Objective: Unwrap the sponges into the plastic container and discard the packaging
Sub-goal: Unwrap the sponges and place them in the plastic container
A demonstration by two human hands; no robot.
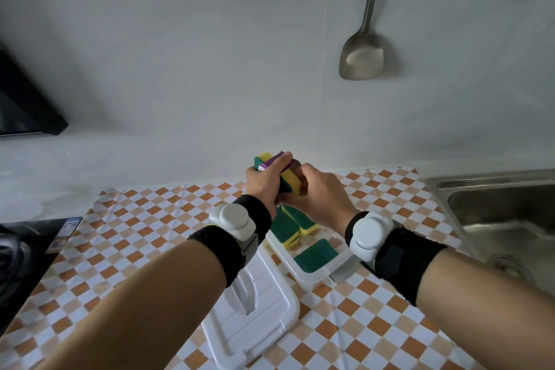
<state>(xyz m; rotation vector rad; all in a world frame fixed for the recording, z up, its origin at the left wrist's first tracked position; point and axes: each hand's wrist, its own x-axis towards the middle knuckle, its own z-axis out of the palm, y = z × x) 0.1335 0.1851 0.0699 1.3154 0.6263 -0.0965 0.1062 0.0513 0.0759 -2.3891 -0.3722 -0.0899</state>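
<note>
White lid [255, 321] nearest, left of open container [312, 275] holding loose sponges [315, 255]. My left hand [264, 183] clamps sponge pack [277, 171] above far end; right hand [322, 192] fingers curled on its wrapper end. I'd keep over container, peel wrapper slowly.

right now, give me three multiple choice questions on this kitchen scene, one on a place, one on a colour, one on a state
1. Where is the lid?
A. on the container
B. flat on the counter beside the container
C. in the sink

2. What colours are the sponges in the container?
A. yellow and green
B. pink and white
C. all blue

3. What are the left hand and right hand doing?
A. resting empty
B. holding a sponge pack above the container
C. gripping the spatula

Answers: B, it lies by the open container; A, yellow foam with green pads; B, both hands grip it.
</note>
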